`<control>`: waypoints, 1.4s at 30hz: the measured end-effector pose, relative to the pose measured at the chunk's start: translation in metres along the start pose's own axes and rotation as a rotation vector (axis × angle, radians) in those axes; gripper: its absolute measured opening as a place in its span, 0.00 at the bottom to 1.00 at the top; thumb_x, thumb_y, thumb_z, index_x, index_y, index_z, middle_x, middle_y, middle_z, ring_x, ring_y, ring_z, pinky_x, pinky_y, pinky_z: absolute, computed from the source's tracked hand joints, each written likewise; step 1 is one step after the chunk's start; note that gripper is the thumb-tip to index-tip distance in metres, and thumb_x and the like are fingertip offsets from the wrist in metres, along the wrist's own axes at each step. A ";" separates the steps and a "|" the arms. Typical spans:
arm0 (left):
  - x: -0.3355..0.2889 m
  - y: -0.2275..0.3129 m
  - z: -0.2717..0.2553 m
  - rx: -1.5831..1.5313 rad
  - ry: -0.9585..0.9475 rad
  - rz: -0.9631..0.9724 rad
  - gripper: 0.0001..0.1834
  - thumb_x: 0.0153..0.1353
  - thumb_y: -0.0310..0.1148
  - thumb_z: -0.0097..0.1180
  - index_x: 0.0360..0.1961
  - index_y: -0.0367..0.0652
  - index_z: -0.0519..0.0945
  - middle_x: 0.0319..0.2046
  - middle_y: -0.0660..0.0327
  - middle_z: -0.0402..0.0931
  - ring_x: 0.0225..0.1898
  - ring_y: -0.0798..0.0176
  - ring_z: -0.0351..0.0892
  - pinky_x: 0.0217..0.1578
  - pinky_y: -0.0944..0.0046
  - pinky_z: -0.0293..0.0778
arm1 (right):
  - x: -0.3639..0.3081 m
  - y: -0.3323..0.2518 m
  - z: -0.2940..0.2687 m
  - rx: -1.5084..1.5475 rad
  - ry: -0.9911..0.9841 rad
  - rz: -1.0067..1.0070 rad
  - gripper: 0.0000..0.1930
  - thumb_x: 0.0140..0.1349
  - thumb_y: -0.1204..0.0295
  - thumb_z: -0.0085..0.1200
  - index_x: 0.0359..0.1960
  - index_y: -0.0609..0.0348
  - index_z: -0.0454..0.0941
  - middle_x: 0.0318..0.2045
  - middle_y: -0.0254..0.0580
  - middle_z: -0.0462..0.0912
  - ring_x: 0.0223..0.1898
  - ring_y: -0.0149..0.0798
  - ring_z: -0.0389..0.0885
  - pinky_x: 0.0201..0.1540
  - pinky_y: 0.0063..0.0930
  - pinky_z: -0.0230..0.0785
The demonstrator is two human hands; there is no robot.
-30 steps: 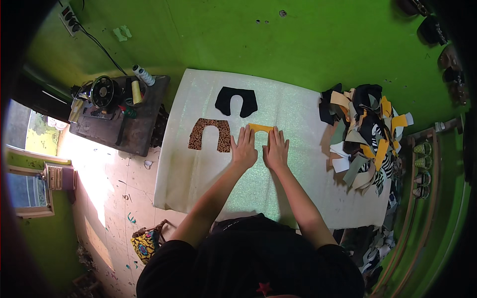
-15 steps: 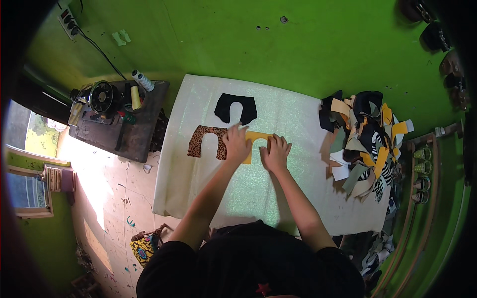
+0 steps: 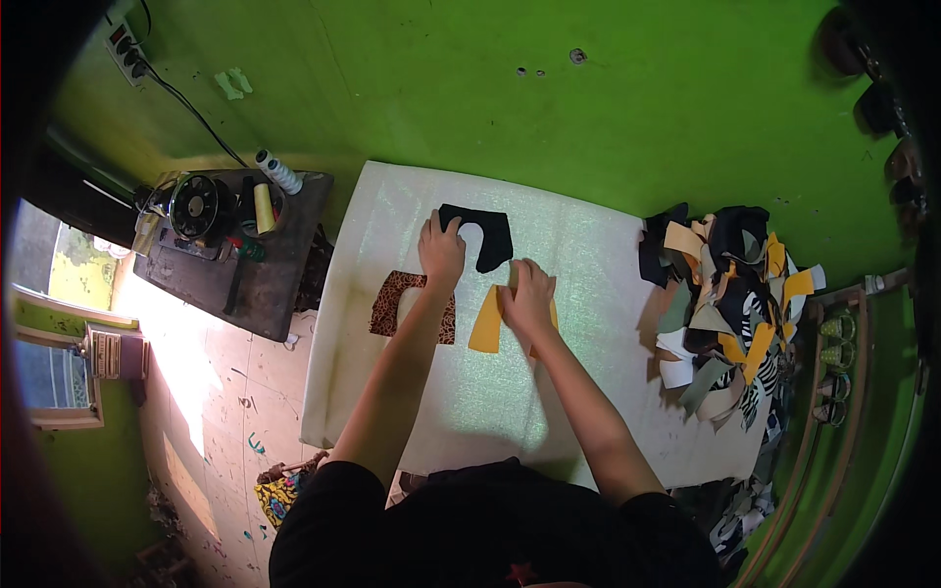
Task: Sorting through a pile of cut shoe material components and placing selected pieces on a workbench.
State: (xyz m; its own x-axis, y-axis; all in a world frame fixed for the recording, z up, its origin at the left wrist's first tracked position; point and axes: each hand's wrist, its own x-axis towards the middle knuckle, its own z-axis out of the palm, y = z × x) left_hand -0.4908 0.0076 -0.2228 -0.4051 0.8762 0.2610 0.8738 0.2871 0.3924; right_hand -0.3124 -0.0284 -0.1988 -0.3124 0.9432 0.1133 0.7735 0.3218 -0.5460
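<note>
A black U-shaped material piece [image 3: 490,230] lies on the pale sheet-covered table [image 3: 598,265], its opening facing me. My left hand [image 3: 441,253] rests over its left leg, fingers apart and covering that leg. My right hand [image 3: 530,299] lies over the top of a yellow U-shaped piece [image 3: 486,323]; its fingers are apart and bent, their tips close to the black piece's right leg. The yellow piece's curve is mostly hidden beneath this hand. Left of it lies a leopard-print U-shaped piece [image 3: 392,299], partly covered by my left wrist and forearm.
Scraps in several colours form a heap [image 3: 730,304] at the table's right end. At left stand a dark worktable [image 3: 265,294], a black sewing machine [image 3: 196,206] and thread cones [image 3: 279,174]. A green wall [image 3: 470,108] bounds the far side; a shoe rack [image 3: 833,392] stands at right.
My left hand has moved from between the leopard and yellow pieces up to the black piece. My right hand has shifted slightly left over the yellow piece. The view has tilted a little.
</note>
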 end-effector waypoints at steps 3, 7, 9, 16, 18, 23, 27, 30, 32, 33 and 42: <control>0.002 0.003 0.002 -0.004 0.050 0.083 0.20 0.47 0.29 0.52 0.45 0.53 0.75 0.55 0.51 0.60 0.54 0.52 0.63 0.50 0.56 0.63 | 0.027 -0.003 0.010 0.016 0.032 -0.007 0.30 0.47 0.69 0.56 0.54 0.61 0.61 0.53 0.57 0.61 0.55 0.54 0.58 0.56 0.54 0.47; 0.008 -0.008 0.001 -0.002 0.057 0.073 0.20 0.46 0.29 0.52 0.44 0.52 0.77 0.56 0.51 0.60 0.54 0.52 0.63 0.51 0.56 0.62 | 0.042 -0.027 0.017 -0.019 -0.020 0.060 0.34 0.43 0.73 0.59 0.55 0.60 0.60 0.53 0.56 0.61 0.53 0.55 0.60 0.53 0.48 0.53; 0.011 -0.014 0.001 0.019 0.060 0.067 0.20 0.46 0.28 0.52 0.44 0.52 0.77 0.56 0.51 0.60 0.54 0.52 0.63 0.51 0.55 0.62 | 0.047 -0.036 0.022 0.000 -0.050 0.068 0.34 0.42 0.74 0.59 0.55 0.60 0.59 0.52 0.56 0.61 0.52 0.55 0.60 0.52 0.47 0.54; 0.021 -0.044 -0.013 0.007 0.178 0.129 0.20 0.41 0.24 0.53 0.41 0.45 0.79 0.52 0.40 0.63 0.44 0.46 0.71 0.43 0.56 0.69 | 0.057 -0.048 0.038 0.070 -0.015 -0.022 0.32 0.42 0.75 0.59 0.53 0.61 0.62 0.51 0.58 0.62 0.51 0.56 0.61 0.51 0.46 0.59; 0.024 -0.049 -0.015 0.017 0.179 0.126 0.21 0.40 0.24 0.54 0.40 0.45 0.79 0.52 0.40 0.63 0.44 0.47 0.72 0.42 0.57 0.70 | 0.059 -0.051 0.041 0.071 -0.033 -0.022 0.33 0.41 0.75 0.59 0.53 0.60 0.62 0.52 0.56 0.62 0.52 0.55 0.61 0.52 0.44 0.58; 0.028 -0.058 -0.017 0.037 0.143 0.059 0.20 0.42 0.26 0.53 0.41 0.48 0.79 0.54 0.45 0.62 0.47 0.49 0.69 0.45 0.56 0.67 | 0.062 -0.060 0.050 0.103 -0.037 -0.051 0.32 0.42 0.75 0.58 0.53 0.61 0.62 0.52 0.57 0.63 0.52 0.55 0.61 0.53 0.45 0.58; 0.027 -0.057 -0.022 0.161 0.194 0.013 0.19 0.45 0.29 0.53 0.42 0.50 0.78 0.55 0.52 0.61 0.53 0.53 0.64 0.52 0.48 0.58 | 0.062 -0.065 0.053 0.117 -0.053 -0.057 0.31 0.43 0.75 0.57 0.53 0.61 0.61 0.51 0.57 0.63 0.52 0.55 0.62 0.53 0.45 0.57; 0.018 -0.038 -0.031 0.162 0.242 0.076 0.17 0.46 0.32 0.52 0.40 0.49 0.78 0.53 0.55 0.64 0.53 0.54 0.62 0.53 0.45 0.52 | 0.067 -0.057 0.054 0.163 -0.025 -0.039 0.30 0.45 0.77 0.54 0.53 0.62 0.61 0.51 0.56 0.64 0.51 0.56 0.63 0.53 0.44 0.58; 0.009 -0.030 -0.036 0.066 0.207 0.096 0.17 0.47 0.33 0.52 0.41 0.48 0.77 0.47 0.55 0.67 0.52 0.54 0.62 0.51 0.46 0.54 | 0.075 -0.051 0.056 0.204 0.007 -0.037 0.29 0.46 0.79 0.52 0.53 0.63 0.60 0.51 0.56 0.64 0.50 0.56 0.63 0.53 0.43 0.58; 0.004 -0.025 -0.035 0.011 0.062 0.032 0.17 0.48 0.33 0.52 0.42 0.48 0.77 0.47 0.56 0.68 0.51 0.55 0.63 0.50 0.47 0.54 | 0.079 -0.047 0.056 0.249 -0.002 -0.047 0.28 0.46 0.81 0.50 0.53 0.64 0.60 0.50 0.56 0.65 0.50 0.56 0.63 0.53 0.42 0.58; -0.007 -0.006 -0.008 -0.318 0.000 -0.094 0.23 0.50 0.31 0.51 0.50 0.38 0.68 0.45 0.50 0.70 0.49 0.49 0.65 0.49 0.53 0.62 | 0.105 -0.038 0.064 0.505 -0.103 -0.015 0.26 0.47 0.84 0.45 0.53 0.68 0.60 0.48 0.60 0.68 0.50 0.58 0.65 0.56 0.39 0.57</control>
State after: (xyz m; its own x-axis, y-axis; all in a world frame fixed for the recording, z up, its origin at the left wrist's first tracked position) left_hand -0.4958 -0.0031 -0.2197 -0.4797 0.8519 0.2103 0.7049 0.2315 0.6705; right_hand -0.4097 0.0528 -0.2192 -0.3939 0.9175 0.0552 0.4140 0.2307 -0.8806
